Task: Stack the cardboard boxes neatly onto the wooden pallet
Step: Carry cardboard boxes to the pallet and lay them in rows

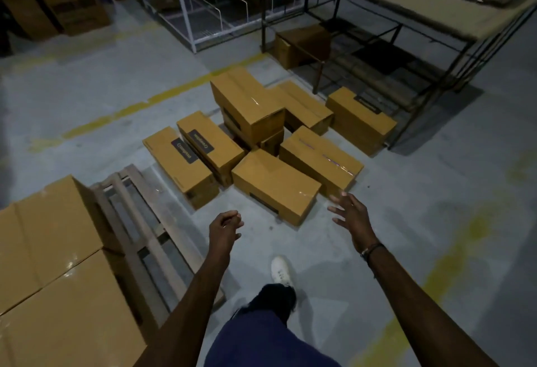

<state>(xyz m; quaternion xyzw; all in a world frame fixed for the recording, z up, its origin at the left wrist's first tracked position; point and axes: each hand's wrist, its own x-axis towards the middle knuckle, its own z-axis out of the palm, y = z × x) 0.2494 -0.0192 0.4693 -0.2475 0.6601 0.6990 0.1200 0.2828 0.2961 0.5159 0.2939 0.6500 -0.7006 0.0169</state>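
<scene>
Cardboard boxes (273, 140) lie in a loose cluster on the grey floor (87, 99), one resting on top of others at the middle. Nearest box (274, 185) sits just ahead of both hands. Left hand (225, 228) hangs empty, fingers loosely curled, touching nothing. Right hand (350, 212) is spread wide and empty, close to that box's right end but apart from it. Wooden pallet (145, 227) lies at the left, slats partly bare, with stacked boxes (55, 265) covering its near portion.
</scene>
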